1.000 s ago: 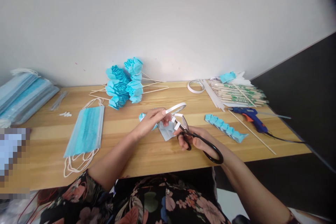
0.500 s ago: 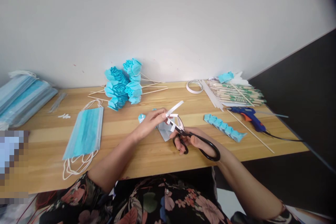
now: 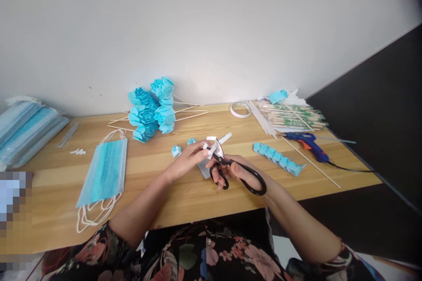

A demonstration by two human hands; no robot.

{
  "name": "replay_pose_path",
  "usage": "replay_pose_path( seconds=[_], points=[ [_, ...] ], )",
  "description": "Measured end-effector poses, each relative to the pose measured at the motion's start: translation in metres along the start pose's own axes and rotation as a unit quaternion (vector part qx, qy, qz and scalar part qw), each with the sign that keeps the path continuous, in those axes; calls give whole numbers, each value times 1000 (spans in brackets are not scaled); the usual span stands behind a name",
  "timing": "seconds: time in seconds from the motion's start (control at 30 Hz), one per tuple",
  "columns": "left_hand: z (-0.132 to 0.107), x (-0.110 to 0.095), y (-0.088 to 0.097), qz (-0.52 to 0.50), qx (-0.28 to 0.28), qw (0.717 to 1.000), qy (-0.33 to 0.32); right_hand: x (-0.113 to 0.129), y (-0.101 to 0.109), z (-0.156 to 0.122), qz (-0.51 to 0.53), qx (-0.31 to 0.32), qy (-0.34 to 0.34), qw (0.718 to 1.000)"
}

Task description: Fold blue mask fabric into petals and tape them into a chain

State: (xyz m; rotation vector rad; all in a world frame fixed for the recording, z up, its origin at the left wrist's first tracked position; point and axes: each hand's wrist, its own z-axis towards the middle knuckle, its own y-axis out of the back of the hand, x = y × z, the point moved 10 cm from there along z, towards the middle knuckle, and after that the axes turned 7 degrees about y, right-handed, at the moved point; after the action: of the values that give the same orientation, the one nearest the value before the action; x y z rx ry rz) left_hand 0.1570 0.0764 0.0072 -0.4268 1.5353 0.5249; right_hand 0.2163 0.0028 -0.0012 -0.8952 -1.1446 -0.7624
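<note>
Black-handled scissors are in my right hand, fingers through the loops and blades pointing up and left. Short white pieces cling to the blades. My left hand pinches a white piece at the blade tips. A longer white strip sticks out behind the blades; whether my left fingers also hold it is hidden. Beneath my hands lies a pale grey sheet, partly covered. Two small blue folded pieces, one of them a roll, lie beside my left hand.
Blue flowers on sticks lie at the back. Blue face masks are left, with a wrapped stack beyond. Rightward are a tape roll, wooden sticks, a pleated blue strip and a glue gun.
My left fingers have moved along to the scissors' blade tips, onto a small white piece. The longer white strip now sits behind the blades. The view has shifted slightly.
</note>
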Motion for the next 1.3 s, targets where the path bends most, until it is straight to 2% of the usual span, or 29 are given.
replay_pose_path(
  seconds=[0.4,0.6,0.8,1.3],
  points=[
    [-1,2,-1,-10,-1,1000,13,2,1,2,-25,0,4,1000],
    [-4,2,-23,-116,85,989,41,13,-2,9,-48,-5,47,998],
    [-4,4,-20,-95,71,992,50,9,-2,10,-31,-8,47,998],
    [-6,5,-29,-138,108,983,52,7,0,10,-34,-22,43,998]
  ],
)
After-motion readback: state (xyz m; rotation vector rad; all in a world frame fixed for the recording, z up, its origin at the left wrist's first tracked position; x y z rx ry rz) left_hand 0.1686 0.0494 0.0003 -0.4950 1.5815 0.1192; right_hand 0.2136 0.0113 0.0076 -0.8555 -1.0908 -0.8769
